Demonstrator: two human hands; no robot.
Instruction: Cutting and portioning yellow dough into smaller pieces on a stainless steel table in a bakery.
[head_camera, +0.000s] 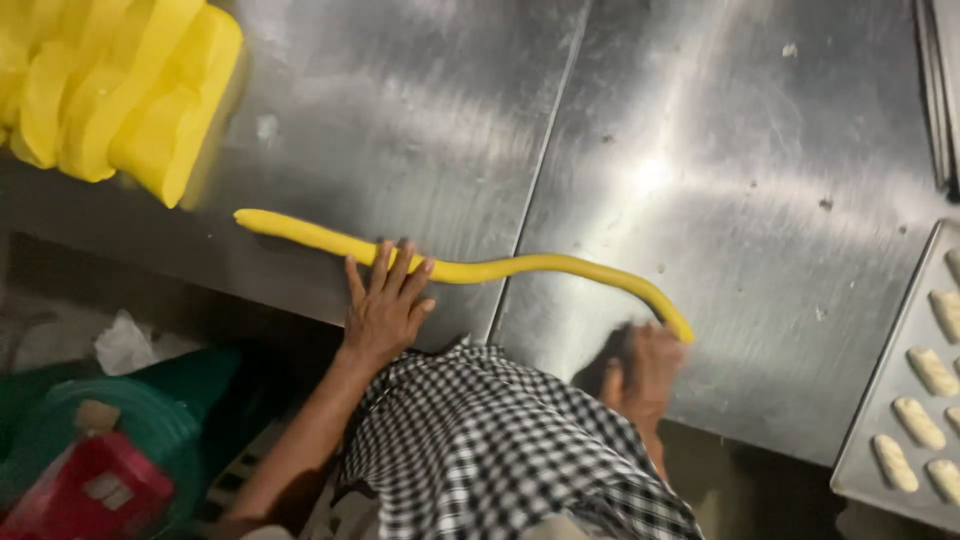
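Yellow dough rope (470, 268), soft and likely to stretch or tear, lies across the steel desk (760, 150) under my flat, spread left grip (385, 300); my blurred right grip (648, 365), state unclear, meets its far end.

The steel table (760, 170) lay bare across its middle and far right, giving a hand broad passage beyond the long yellow dough rope (470, 268), which stretched as a low barrier from left of centre to the near edge. The left hand (385, 305) pressed flat on the rope and the right hand (648, 368), blurred, met its curved end, blocking the near strip. Stacked yellow dough slabs (120, 90) closed the far left corner, and a baking tray (880, 400) of shaped pieces (918, 422) filled the near right.
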